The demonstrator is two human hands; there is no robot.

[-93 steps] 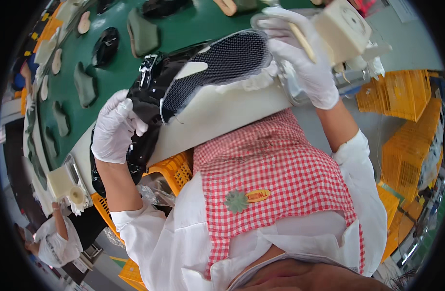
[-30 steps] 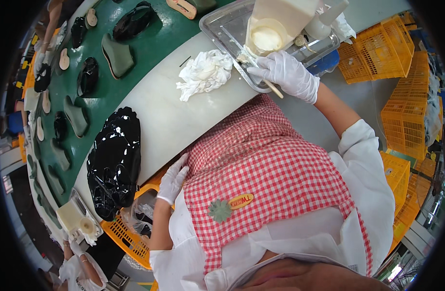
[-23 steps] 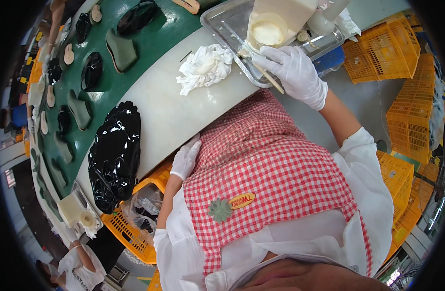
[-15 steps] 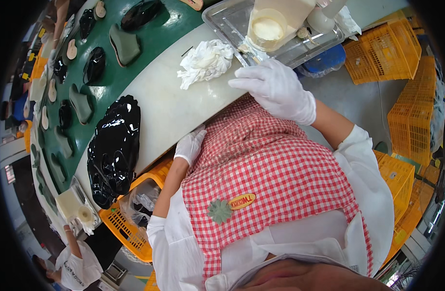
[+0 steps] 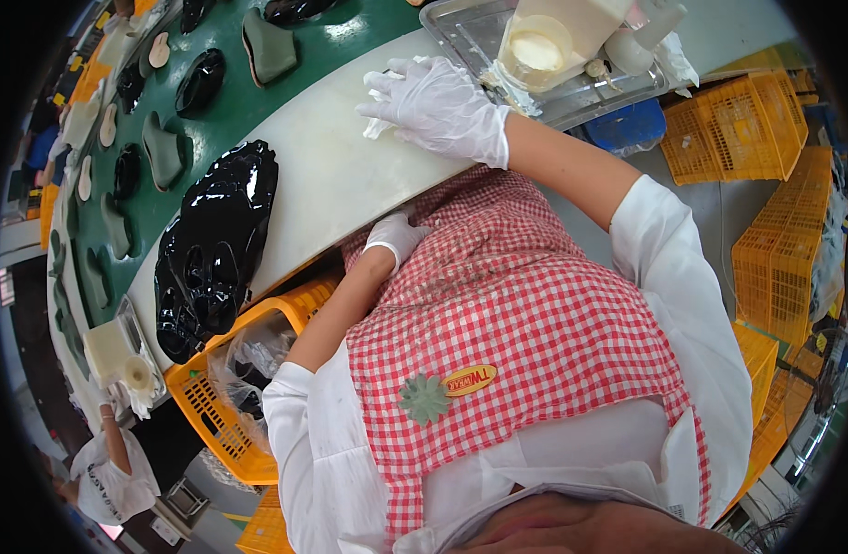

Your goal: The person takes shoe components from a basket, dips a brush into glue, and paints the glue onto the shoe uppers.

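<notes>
My right hand (image 5: 442,109), in a white glove, reaches over the pale work surface (image 5: 322,166) with its fingers closing over a crumpled white cloth (image 5: 378,127). Most of the cloth is hidden under the palm. My left hand (image 5: 399,238), also gloved, rests against the red checked apron (image 5: 498,286) just below the table edge. Its fingers lie loosely on the fabric, partly out of sight, and nothing shows in them. Left of both hands lies a pile of glossy black shoe uppers (image 5: 225,222).
Beyond the work surface, a green conveyor belt (image 5: 336,42) carries green wedge soles (image 5: 162,150) and black shoe uppers (image 5: 200,81). A metal tray (image 5: 461,37) with a cup of whitish paste (image 5: 536,48) stands far right. Yellow crates (image 5: 733,129) line the right; another crate (image 5: 207,415) sits lower left.
My right hand has moved left and away from me, from beside the tray onto the white cloth. My left hand stays against the apron near the table edge. The whole view has shifted slightly.
</notes>
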